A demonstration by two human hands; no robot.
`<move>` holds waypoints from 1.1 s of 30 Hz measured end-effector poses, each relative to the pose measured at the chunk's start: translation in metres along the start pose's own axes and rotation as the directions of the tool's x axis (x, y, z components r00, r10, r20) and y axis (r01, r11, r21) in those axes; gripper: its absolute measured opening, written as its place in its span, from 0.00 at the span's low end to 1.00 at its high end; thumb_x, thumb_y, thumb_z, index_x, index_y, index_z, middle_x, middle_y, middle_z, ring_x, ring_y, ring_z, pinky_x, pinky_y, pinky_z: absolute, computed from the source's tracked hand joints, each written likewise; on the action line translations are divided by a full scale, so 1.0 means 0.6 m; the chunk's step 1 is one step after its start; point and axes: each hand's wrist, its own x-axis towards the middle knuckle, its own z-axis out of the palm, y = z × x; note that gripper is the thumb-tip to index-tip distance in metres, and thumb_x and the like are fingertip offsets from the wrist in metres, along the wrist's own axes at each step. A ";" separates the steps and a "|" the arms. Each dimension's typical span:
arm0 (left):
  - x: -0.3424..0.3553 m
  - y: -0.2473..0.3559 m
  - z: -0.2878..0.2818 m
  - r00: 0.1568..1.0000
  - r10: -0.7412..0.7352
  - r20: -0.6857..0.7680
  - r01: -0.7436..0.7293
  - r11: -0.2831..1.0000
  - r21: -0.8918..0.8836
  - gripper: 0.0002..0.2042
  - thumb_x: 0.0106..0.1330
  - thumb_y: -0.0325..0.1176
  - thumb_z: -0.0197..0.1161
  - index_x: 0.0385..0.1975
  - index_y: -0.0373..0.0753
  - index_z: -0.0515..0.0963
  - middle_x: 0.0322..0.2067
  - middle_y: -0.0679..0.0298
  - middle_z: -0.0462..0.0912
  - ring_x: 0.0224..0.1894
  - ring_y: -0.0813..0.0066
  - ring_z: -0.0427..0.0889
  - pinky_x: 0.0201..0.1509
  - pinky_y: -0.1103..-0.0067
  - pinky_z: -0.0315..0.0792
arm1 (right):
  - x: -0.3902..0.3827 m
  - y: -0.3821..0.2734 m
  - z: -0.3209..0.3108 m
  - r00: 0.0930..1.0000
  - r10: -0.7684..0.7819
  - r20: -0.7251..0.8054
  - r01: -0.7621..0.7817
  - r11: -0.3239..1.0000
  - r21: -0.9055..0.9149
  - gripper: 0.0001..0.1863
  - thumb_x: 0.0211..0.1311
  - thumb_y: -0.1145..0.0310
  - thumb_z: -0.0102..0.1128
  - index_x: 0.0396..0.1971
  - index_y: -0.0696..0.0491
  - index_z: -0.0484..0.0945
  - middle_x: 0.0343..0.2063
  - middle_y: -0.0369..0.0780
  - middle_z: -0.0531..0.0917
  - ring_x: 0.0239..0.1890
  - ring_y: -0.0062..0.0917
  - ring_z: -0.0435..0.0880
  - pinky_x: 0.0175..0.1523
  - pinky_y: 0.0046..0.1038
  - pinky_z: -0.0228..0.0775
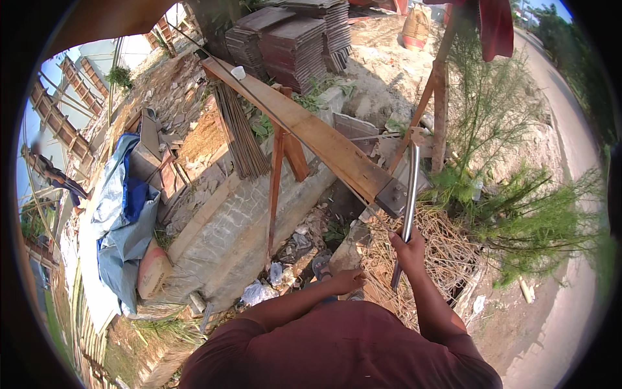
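Note:
My right hand is wrapped round the lower part of a shiny metal pipe, which points up and away from me. Beside the pipe's middle, a dark metal plate is fixed on the near end of a long wooden plank. A thin steel rod runs along the plank toward that plate. Left of the pipe, my left hand is closed, low in front of my body and apart from the plank. Whatever its fingers may hold is hidden.
Wooden posts prop the plank. A bundle of thin rods leans under its far part. Thin bent rods lie heaped below my right hand. Roof tiles are stacked behind; a blue tarp lies left. A person stands far left.

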 end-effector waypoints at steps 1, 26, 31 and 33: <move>-0.007 0.007 -0.013 0.998 0.041 -0.044 -0.042 0.999 -0.014 0.17 0.64 0.44 0.59 0.44 0.37 0.74 0.35 0.59 0.80 0.40 0.72 0.78 0.43 0.74 0.71 | -0.024 0.012 -0.042 0.978 -0.102 -0.183 0.095 0.995 -0.043 0.10 0.55 0.71 0.63 0.25 0.56 0.70 0.16 0.31 0.71 0.19 0.14 0.66 0.24 0.22 0.59; 0.156 0.061 -0.444 0.720 0.062 -0.691 -0.091 0.996 -0.006 0.17 0.64 0.36 0.59 0.49 0.33 0.72 0.43 0.53 0.80 0.48 0.64 0.79 0.52 0.72 0.71 | 0.035 0.088 -0.251 0.969 0.109 -0.222 -0.204 0.858 -0.471 0.15 0.50 0.64 0.66 0.20 0.55 0.69 0.13 0.33 0.67 0.18 0.18 0.63 0.25 0.26 0.59; 0.254 0.041 -0.470 0.609 0.325 -0.724 -0.063 0.929 0.364 0.24 0.62 0.41 0.60 0.55 0.35 0.68 0.57 0.50 0.69 0.62 0.51 0.64 0.62 0.60 0.58 | 0.042 0.097 -0.265 0.955 0.208 -0.209 -0.277 0.877 -0.392 0.15 0.52 0.63 0.65 0.19 0.55 0.68 0.15 0.31 0.68 0.20 0.16 0.64 0.25 0.24 0.57; 0.288 0.040 -0.465 0.637 0.252 -0.728 0.109 0.906 0.408 0.29 0.63 0.47 0.57 0.59 0.36 0.63 0.62 0.49 0.61 0.66 0.51 0.55 0.65 0.53 0.50 | 0.049 0.089 -0.264 0.943 0.241 -0.231 -0.320 0.848 -0.423 0.16 0.52 0.63 0.65 0.19 0.55 0.68 0.14 0.30 0.68 0.19 0.16 0.64 0.24 0.23 0.56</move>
